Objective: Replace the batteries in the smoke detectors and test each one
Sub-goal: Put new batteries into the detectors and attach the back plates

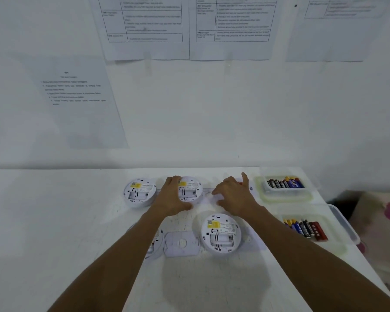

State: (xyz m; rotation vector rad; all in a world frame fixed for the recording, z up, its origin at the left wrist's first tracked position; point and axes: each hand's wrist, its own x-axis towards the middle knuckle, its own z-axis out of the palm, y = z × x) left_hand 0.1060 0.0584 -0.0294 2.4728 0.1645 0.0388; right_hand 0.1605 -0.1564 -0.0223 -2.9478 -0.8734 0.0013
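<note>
The left arm hides most of one smoke detector [156, 244] at the near left of the white worktop [54, 221]. The right hand [232, 195] has curled fingers and its thumb sticks up. It covers something white and blurry, and I cannot tell if it holds anything. The papers on the wall [144, 19] are too fuzzy to read.

The left hand [173, 195] grips the far middle detector [190, 191], with fingers over the far edge and thumb at the near edge. Another detector [140, 192] lies just left of it. One more, the near detector [221, 233], lies beside a flat white plate [181, 243]. Each is round and white, back up, with a yellow sticker and an open battery slot.

On the right, two clear trays [286, 197] hold batteries [285, 183].
</note>
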